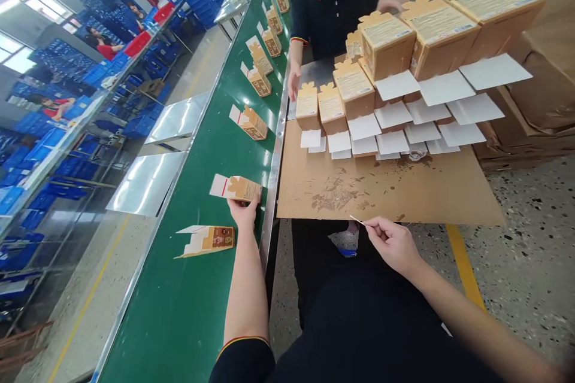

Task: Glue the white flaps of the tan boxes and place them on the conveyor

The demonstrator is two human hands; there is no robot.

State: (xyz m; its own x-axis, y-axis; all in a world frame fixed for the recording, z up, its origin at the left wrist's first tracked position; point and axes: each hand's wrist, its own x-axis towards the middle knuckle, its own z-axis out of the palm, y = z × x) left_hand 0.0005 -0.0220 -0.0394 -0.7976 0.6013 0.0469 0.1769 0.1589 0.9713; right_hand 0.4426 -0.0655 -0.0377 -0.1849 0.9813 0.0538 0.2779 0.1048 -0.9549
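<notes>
My left hand [244,210] reaches out over the green conveyor belt [197,287] and grips a small tan carton [238,188] with its white flap open, lying on the belt. My right hand [392,243] hovers near the front edge of a brown cardboard sheet [381,188], its fingers pinched on a thin pale strip [357,221]. A flattened carton [207,239] lies on the belt just left of my left arm.
Several more cartons [254,122] lie spaced along the belt. Stacked tan cartons [386,45] with white flaps stand in rows at the back of the cardboard sheet. A co-worker [327,6] in a dark shirt stands behind them. Brown boxes [539,96] sit at right; blue crates [54,155] at left.
</notes>
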